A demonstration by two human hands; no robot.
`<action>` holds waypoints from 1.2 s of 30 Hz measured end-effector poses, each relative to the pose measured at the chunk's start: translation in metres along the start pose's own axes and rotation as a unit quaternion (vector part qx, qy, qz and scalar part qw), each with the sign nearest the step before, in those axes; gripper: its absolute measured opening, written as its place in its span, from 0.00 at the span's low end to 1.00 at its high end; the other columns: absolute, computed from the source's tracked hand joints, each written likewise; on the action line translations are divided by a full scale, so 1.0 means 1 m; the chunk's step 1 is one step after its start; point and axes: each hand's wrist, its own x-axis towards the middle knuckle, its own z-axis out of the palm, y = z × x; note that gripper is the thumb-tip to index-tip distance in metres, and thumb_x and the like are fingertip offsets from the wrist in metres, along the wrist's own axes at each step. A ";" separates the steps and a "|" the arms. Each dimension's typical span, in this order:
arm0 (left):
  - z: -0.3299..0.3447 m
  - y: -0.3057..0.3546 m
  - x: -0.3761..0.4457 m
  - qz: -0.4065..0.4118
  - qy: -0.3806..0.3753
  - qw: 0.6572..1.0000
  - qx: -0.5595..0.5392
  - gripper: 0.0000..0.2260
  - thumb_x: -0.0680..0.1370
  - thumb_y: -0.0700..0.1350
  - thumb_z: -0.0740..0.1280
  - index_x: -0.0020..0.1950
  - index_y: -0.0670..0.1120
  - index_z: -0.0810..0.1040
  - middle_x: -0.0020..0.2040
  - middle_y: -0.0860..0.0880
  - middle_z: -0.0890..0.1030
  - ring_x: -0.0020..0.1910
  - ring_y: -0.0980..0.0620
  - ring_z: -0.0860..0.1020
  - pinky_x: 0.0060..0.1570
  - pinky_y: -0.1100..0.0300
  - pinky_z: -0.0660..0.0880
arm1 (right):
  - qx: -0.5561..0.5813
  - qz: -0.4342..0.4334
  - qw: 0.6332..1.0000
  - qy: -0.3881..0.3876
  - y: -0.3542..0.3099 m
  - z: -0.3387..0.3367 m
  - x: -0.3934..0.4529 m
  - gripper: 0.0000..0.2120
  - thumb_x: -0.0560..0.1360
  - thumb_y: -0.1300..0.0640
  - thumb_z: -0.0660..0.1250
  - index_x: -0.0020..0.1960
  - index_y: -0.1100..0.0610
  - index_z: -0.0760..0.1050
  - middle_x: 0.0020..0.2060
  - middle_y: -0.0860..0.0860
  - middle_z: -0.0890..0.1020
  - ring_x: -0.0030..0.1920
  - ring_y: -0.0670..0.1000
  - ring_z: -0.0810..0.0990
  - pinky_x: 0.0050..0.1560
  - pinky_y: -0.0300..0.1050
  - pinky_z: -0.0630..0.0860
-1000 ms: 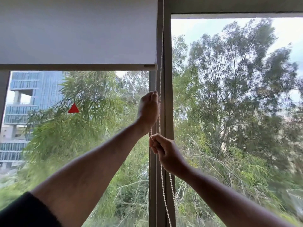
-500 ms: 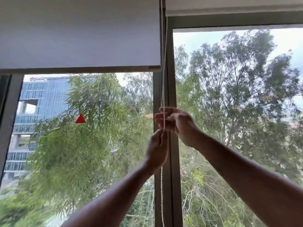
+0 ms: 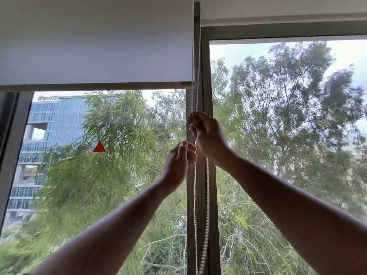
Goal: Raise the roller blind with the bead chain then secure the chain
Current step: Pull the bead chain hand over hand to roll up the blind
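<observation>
A white roller blind covers the top of the left window pane, its bottom bar about a third of the way down. A white bead chain hangs in two strands in front of the grey window mullion. My right hand is closed around the chain just below the blind's bar. Just beneath it and to the left, my left hand has its fingers loosely curled beside the left strand; whether it grips the chain is unclear.
A second blind is rolled up high over the right pane. A red triangle sticker sits on the left glass. A dark frame post runs down the left edge. Trees and a glass building lie outside.
The hands swapped heights: the right went from below the left to above it, the left dropped. The left hand's fingers have loosened. The blind's bar holds its place against the hands.
</observation>
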 end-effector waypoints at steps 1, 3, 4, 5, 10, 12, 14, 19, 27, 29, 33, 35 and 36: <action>0.000 0.007 0.005 -0.013 0.014 0.999 -0.029 0.19 0.86 0.48 0.50 0.42 0.47 0.75 0.35 0.46 0.77 0.34 0.51 0.76 0.42 0.54 0.77 | -0.023 -0.009 1.000 -0.006 0.001 0.000 -0.003 0.17 0.81 0.67 0.61 0.43 0.47 0.78 0.32 0.48 0.76 0.33 0.49 0.71 0.35 0.47 0.67; 0.001 0.024 0.015 -0.030 0.027 0.997 -0.067 0.20 0.86 0.49 0.50 0.43 0.45 0.76 0.37 0.45 0.78 0.36 0.54 0.77 0.44 0.58 0.77 | -0.063 -0.029 0.998 -0.009 0.002 -0.001 -0.010 0.14 0.80 0.66 0.62 0.46 0.49 0.79 0.35 0.49 0.81 0.36 0.47 0.76 0.36 0.49 0.73; 0.001 0.033 0.021 -0.038 0.026 0.996 -0.081 0.21 0.86 0.50 0.50 0.43 0.44 0.76 0.38 0.45 0.78 0.36 0.55 0.78 0.44 0.59 0.78 | -0.076 -0.038 0.996 -0.009 0.002 -0.002 -0.013 0.12 0.80 0.65 0.62 0.47 0.51 0.79 0.37 0.48 0.82 0.37 0.45 0.78 0.38 0.49 0.76; 0.002 0.042 0.026 -0.047 0.023 0.994 -0.097 0.21 0.86 0.51 0.50 0.43 0.44 0.76 0.37 0.45 0.78 0.35 0.55 0.78 0.42 0.59 0.79 | -0.084 -0.046 0.995 -0.011 0.002 -0.004 -0.015 0.10 0.80 0.63 0.61 0.47 0.51 0.78 0.37 0.45 0.82 0.38 0.44 0.79 0.40 0.49 0.76; 0.017 0.094 0.052 -0.109 0.030 0.976 -0.184 0.21 0.85 0.54 0.51 0.59 0.40 0.73 0.41 0.42 0.79 0.37 0.46 0.77 0.41 0.55 0.73 | -0.115 -0.068 0.991 -0.012 0.016 -0.010 -0.028 0.08 0.81 0.60 0.61 0.49 0.51 0.77 0.37 0.50 0.83 0.35 0.56 0.79 0.36 0.53 0.76; 0.023 0.109 0.058 -0.119 0.032 0.974 -0.188 0.20 0.85 0.55 0.50 0.60 0.41 0.73 0.42 0.43 0.80 0.37 0.46 0.78 0.39 0.55 0.75 | -0.100 -0.064 0.993 -0.011 0.023 -0.012 -0.034 0.08 0.81 0.59 0.60 0.49 0.50 0.76 0.37 0.54 0.83 0.36 0.59 0.80 0.38 0.57 0.79; 0.029 0.118 0.061 -0.122 0.019 0.975 -0.185 0.18 0.85 0.55 0.51 0.53 0.44 0.74 0.35 0.48 0.75 0.29 0.51 0.71 0.29 0.61 0.68 | -0.094 -0.069 0.993 -0.007 0.026 -0.016 -0.039 0.10 0.80 0.58 0.59 0.46 0.47 0.76 0.36 0.53 0.81 0.35 0.58 0.79 0.38 0.58 0.79; 0.051 0.108 0.053 -0.076 0.047 0.990 -0.108 0.16 0.85 0.52 0.54 0.38 0.49 0.66 0.28 0.49 0.62 0.19 0.55 0.59 0.24 0.66 0.54 | -0.099 -0.075 0.992 -0.032 0.033 -0.028 -0.048 0.12 0.80 0.57 0.57 0.43 0.42 0.73 0.32 0.44 0.77 0.32 0.52 0.75 0.35 0.50 0.75; 0.042 0.061 0.036 0.033 0.047 0.998 0.004 0.16 0.84 0.44 0.57 0.36 0.49 0.66 0.30 0.48 0.62 0.27 0.51 0.58 0.29 0.58 0.56 | -0.132 -0.017 0.978 -0.163 0.041 -0.038 -0.060 0.20 0.79 0.58 0.57 0.41 0.33 0.75 0.35 0.43 0.81 0.34 0.43 0.81 0.36 0.40 0.78; 0.037 0.049 0.030 0.043 0.054 0.998 0.013 0.15 0.84 0.42 0.58 0.36 0.49 0.67 0.29 0.49 0.63 0.25 0.52 0.61 0.27 0.60 0.59 | -0.094 0.016 0.986 -0.138 0.037 -0.039 -0.049 0.22 0.82 0.65 0.57 0.43 0.39 0.77 0.41 0.43 0.83 0.40 0.41 0.83 0.39 0.32 0.75; 0.033 0.020 0.014 0.053 0.043 0.996 0.059 0.15 0.84 0.42 0.58 0.37 0.50 0.72 0.25 0.56 0.72 0.24 0.59 0.67 0.25 0.62 0.64 | 0.040 0.126 0.989 -0.072 0.017 -0.040 -0.016 0.13 0.86 0.64 0.56 0.54 0.52 0.78 0.46 0.52 0.84 0.45 0.50 0.83 0.43 0.41 0.77; 0.034 0.008 0.007 0.038 0.030 0.996 0.080 0.15 0.84 0.47 0.57 0.38 0.54 0.73 0.27 0.55 0.71 0.27 0.53 0.66 0.29 0.54 0.65 | 0.114 0.160 0.978 -0.069 0.002 -0.035 0.006 0.10 0.86 0.64 0.55 0.60 0.57 0.74 0.48 0.56 0.84 0.46 0.53 0.83 0.47 0.46 0.79; 0.035 0.003 0.003 0.025 0.026 0.996 0.083 0.15 0.84 0.49 0.57 0.38 0.55 0.72 0.29 0.54 0.70 0.29 0.51 0.65 0.29 0.49 0.66 | 0.145 0.170 0.972 -0.071 -0.005 -0.031 0.018 0.10 0.86 0.64 0.55 0.63 0.59 0.72 0.49 0.58 0.84 0.44 0.53 0.84 0.48 0.48 0.79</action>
